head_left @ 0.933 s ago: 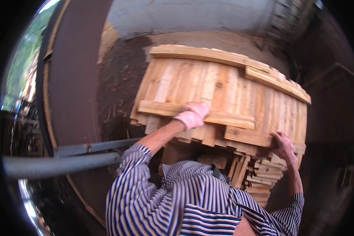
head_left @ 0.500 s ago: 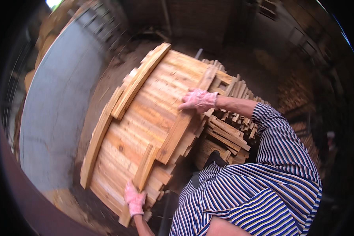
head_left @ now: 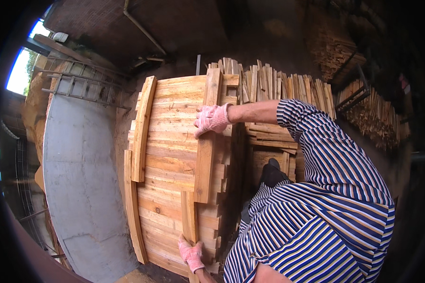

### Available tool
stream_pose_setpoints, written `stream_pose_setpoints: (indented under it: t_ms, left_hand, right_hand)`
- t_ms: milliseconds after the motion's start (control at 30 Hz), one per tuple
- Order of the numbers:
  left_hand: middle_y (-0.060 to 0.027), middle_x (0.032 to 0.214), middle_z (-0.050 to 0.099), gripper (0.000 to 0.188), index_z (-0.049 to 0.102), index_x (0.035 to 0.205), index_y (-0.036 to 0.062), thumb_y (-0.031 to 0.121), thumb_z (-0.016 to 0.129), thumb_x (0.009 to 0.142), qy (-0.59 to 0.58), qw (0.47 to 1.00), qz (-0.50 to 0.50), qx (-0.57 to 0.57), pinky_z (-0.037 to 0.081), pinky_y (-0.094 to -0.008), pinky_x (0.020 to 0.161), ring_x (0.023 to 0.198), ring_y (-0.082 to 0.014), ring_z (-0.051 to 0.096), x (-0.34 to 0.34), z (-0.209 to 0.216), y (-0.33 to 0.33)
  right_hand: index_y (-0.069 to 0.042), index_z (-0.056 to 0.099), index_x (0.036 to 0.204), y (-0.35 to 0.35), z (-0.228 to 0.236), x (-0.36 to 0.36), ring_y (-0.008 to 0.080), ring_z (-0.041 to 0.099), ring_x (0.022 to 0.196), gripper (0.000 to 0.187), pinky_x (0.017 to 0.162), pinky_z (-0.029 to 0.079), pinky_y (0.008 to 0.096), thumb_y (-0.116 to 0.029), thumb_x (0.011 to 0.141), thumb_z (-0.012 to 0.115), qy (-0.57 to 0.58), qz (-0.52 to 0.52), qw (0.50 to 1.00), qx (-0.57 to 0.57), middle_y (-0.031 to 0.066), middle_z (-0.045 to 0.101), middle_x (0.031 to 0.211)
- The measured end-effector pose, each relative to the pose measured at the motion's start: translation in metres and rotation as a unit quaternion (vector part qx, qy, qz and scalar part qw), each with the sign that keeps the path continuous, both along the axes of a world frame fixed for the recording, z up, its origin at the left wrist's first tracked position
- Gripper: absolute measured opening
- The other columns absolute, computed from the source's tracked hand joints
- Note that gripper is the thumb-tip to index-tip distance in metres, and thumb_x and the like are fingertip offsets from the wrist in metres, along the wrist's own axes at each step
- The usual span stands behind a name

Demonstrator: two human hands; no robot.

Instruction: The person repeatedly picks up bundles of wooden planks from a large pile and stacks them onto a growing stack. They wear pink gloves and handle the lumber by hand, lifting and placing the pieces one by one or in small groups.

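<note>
In a pink glove, my right hand (head_left: 212, 119) lies over a wide wooden plank (head_left: 205, 165), its fingers curled across the far edge. That plank runs lengthwise on top of a stack of boards (head_left: 170, 137) laid crosswise, near the stack's right side. My left hand (head_left: 190, 253), gloved the same way, grips a narrower wooden batten (head_left: 189, 212) close to its near end. The batten's far end meets the near end of the wide plank. Along the stack's left side lie two more lengthwise planks, the far one (head_left: 143, 127) and the near one (head_left: 134, 212), overlapping at their ends.
A grey concrete slab (head_left: 89, 179) borders the stack on the left. Beyond my right arm stand piles of cut wood (head_left: 288, 87), with another stack (head_left: 373, 113) farther right. My shoe (head_left: 273, 173) is by boards right of the stack. A metal rack (head_left: 87, 87) leans at far left.
My view has turned, so the stack now runs more nearly straight away from me. Both hands stay on the same two pieces of wood, with little shift along them.
</note>
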State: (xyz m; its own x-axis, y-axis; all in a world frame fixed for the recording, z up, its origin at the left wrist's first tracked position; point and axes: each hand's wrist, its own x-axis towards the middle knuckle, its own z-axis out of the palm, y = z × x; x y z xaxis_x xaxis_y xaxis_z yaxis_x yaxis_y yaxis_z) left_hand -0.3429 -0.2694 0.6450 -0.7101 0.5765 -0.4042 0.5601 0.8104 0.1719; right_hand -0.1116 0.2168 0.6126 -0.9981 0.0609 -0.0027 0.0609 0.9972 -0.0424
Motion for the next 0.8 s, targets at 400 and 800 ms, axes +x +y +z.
stream_pose_setpoints:
  t_ms: [400, 800]
  left_hand:
    - [-0.021, 0.131, 0.06, 0.068, 0.051, 0.139, -0.0012, 0.015, 0.081, 0.081, -0.053, 0.937, -0.11, 0.327, 0.046, -0.0434, 0.105, 0.12, -0.0355, 0.058, 0.092, 0.007, 0.07]
    - [-0.005, 0.117, 0.061, 0.067, 0.046, 0.143, 0.0057, 0.041, 0.072, 0.093, -0.592, 0.801, 0.075, -0.041, 0.052, -0.0317, 0.086, 0.098, -0.0151, 0.062, 0.288, -0.271, 0.258]
  right_hand:
    - [-0.015, 0.058, 0.124, -0.023, -0.035, 0.089, 0.0328, 0.055, 0.117, 0.036, 0.104, 0.042, 0.0487, -0.024, 0.09, 0.063, 0.433, -0.24, 0.869, -0.019, 0.0144, 0.054, 0.127]
    - [-0.014, 0.042, 0.141, -0.197, -0.277, 0.286, 0.0409, 0.051, 0.123, 0.077, 0.102, 0.041, 0.0503, -0.032, 0.076, 0.078, -0.02, -0.648, 0.636, -0.417, 0.0182, 0.046, 0.134]
